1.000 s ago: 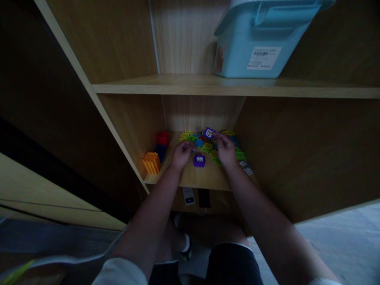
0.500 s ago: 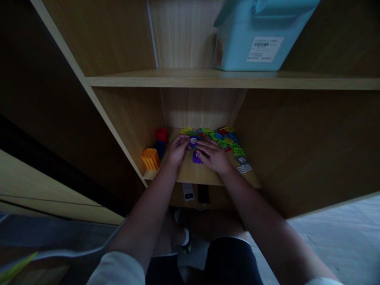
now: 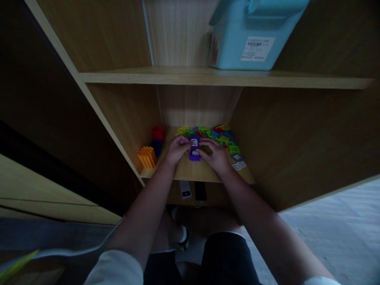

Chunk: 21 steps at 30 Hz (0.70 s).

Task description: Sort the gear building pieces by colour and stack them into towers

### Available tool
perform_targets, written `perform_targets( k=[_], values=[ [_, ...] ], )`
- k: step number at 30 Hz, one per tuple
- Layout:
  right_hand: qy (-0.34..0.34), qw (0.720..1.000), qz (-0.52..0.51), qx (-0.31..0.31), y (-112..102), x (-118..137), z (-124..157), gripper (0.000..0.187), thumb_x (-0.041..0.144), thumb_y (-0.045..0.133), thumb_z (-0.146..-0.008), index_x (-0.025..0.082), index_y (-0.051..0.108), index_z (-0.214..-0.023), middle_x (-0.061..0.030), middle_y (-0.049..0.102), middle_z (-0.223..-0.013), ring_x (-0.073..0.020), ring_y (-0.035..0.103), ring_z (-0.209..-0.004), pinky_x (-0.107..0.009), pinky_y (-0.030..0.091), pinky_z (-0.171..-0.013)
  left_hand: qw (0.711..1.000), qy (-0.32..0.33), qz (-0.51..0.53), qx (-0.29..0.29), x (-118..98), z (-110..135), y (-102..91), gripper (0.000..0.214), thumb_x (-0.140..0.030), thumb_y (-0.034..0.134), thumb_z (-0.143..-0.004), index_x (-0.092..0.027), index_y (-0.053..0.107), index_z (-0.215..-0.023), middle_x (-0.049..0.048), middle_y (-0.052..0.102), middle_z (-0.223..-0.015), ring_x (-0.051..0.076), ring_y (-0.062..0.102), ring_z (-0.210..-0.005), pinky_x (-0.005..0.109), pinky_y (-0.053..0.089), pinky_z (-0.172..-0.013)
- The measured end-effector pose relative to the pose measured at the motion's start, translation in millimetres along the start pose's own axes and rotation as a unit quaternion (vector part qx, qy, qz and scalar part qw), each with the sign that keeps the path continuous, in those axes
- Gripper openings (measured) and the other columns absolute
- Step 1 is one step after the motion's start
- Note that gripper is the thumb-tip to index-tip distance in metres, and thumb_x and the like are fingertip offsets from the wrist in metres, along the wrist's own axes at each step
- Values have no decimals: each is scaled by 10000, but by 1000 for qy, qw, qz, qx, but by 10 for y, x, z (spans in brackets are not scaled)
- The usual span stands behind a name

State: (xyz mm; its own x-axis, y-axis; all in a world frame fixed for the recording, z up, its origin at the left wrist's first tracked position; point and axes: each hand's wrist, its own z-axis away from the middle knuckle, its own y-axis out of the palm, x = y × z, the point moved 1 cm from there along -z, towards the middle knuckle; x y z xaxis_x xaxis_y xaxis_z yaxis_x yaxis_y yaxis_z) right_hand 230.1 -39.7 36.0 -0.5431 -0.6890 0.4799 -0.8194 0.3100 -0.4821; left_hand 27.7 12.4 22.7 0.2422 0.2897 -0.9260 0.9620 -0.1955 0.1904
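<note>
Purple window piece (image 3: 194,138), one: fingers of left hand (image 3: 177,149) grasping its 9 o'clock edge, those of right hand (image 3: 219,155) its 3 o'clock. Change: formerly right-held, apart; now at purple block's (image 3: 195,157) 12 o'clock, close against it, apparently being placed two-handed. Orange block (image 3: 147,157): 9 o'clock.

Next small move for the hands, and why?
I'd probably press the upper purple piece gently toward the lower purple block: left hand and right hand are at its opposite sides, and the two look lined up. Whether they're already joined, I can't tell.
</note>
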Motion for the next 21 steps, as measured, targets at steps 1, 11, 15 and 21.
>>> perform_targets(
  k=[1,11,15,21],
  values=[
    [2,1000,-2,-1,-2,0,-1,187,421,799,-1003,334,785,-1168,-73,786,-1319,-298,738,-1280,-543,599,-1163,1000,0,2,4,-1,3,-1,484,-497,973,-723,-208,595,-808,-47,651,-670,88,538,-547,213,396,-533],
    [4,999,-46,-8,-69,30,0,151,429,823,-985,319,779,-1079,-60,808,-1329,-284,767,-1252,-532,597,-1150,999,-29,-6,35,-28,4,2,496,-522,949,-721,-223,557,-777,-49,626,-631,99,539,-516,225,405,-513],
    [9,998,-62,-1,-65,21,14,177,457,847,-958,314,771,-1031,-62,829,-1215,-281,788,-1154,-508,630,-1071,999,-40,0,11,-26,0,-17,406,-546,848,-815,-223,602,-818,-29,633,-666,113,559,-515,239,360,-484],
    [42,995,-84,28,-34,-51,66,250,542,833,-941,315,771,-1026,-73,825,-1199,-286,779,-1113,-492,650,-993,998,-53,-37,-18,14,-35,-37,356,-558,768,-897,-221,663,-853,-13,644,-691,123,543,-520,262,390,-507]
  ],
)
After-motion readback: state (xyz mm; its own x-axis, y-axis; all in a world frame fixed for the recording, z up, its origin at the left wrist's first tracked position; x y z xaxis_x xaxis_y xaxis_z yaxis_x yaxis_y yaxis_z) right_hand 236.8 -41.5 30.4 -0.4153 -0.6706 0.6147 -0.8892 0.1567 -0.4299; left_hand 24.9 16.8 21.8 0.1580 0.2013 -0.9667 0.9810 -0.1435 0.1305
